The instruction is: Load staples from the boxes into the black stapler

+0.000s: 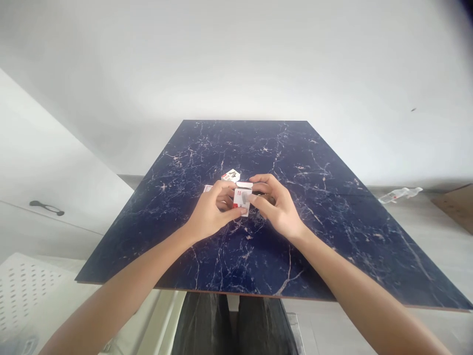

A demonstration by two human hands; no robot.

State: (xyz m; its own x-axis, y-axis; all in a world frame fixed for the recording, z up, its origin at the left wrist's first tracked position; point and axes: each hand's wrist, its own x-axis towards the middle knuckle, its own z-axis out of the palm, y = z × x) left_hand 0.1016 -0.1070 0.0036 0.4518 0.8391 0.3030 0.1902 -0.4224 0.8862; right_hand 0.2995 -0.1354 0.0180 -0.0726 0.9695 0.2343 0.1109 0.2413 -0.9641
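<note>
Pinched between left fingers (236,214) and right fingers (260,202), the small white box (240,196) looks light, stiff yet crushable, best held gently by its side edges.

Bright, diffuse light washes out the wall (236,59) behind the tabletop (251,266); wide-angle distortion stretches the tabletop's near corners, and fine print on the box (239,195) over it is soft

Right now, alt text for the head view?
A person's left hand grips a small white-and-red box, top flap apparently open, at a dark blue veined table; the right hand meets its right side. Beyond lies a white printed item.
</note>
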